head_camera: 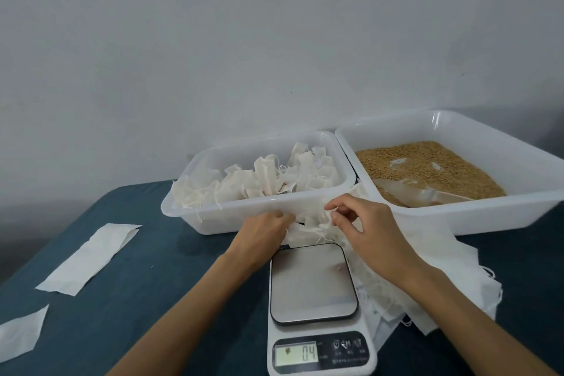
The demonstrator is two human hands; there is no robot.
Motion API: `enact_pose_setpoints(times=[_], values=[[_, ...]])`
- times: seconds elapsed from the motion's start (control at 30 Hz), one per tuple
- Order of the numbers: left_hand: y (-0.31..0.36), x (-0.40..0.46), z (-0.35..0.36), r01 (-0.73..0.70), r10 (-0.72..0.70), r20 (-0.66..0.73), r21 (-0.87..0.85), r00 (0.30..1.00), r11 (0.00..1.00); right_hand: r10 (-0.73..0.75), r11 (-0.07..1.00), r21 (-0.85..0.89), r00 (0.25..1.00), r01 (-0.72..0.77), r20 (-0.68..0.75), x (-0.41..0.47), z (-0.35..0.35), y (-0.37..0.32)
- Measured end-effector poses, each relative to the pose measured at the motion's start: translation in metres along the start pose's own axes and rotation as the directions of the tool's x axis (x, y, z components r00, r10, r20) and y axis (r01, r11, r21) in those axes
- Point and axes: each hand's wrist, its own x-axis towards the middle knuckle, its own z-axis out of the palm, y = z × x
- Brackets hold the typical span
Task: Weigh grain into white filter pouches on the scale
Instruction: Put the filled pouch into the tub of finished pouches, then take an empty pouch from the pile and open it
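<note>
Glossy translucent plastic trays, thin fibrous pouches, matt scale plate

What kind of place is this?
Probably a small hand-packing workstation, not a factory line: a kitchen scale on a cloth-covered table, a tub of grain, and a tub of white pouches against a bare wall.

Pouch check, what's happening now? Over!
Both hands, left and right, pinching one white pouch behind the scale. Platform bare. Scoop lying in grain. Nothing blocking.

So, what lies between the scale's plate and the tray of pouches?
In the head view, both hands, left and right, hold a white pouch there, just beyond the scale and before the tray.
</note>
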Motion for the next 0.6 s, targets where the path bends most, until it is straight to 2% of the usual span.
enact_pose_setpoints(times=[0.13,0.23,0.37,0.5,0.6], values=[[-0.002,0.003,-0.008,0.006,-0.007,-0.02,-0.049,1.0,0.999,0.002,1.0,0.001,1.0,-0.002,0.011,-0.001,0.0,-0.001],[-0.011,-0.007,-0.012,0.063,-0.106,-0.183,-0.228,0.977,0.972,0.007,1.0,0.011,1.0,-0.008,0.009,-0.001,0.0,-0.002],[-0.014,-0.032,-0.015,0.075,-0.224,-0.367,-0.379,0.903,0.922,0.013,1.0,0.014,1.0,-0.013,0.007,0.0,0.0,-0.003],[-0.006,-0.048,-0.025,0.054,-0.423,-0.495,-0.599,0.759,0.799,0.026,0.999,0.038,1.0,-0.027,0.01,-0.001,0.002,-0.004],[0.014,-0.046,-0.035,-0.003,-0.549,-0.394,-0.814,0.737,0.581,0.069,0.983,0.168,0.997,-0.072,0.025,-0.001,0.004,-0.005]])
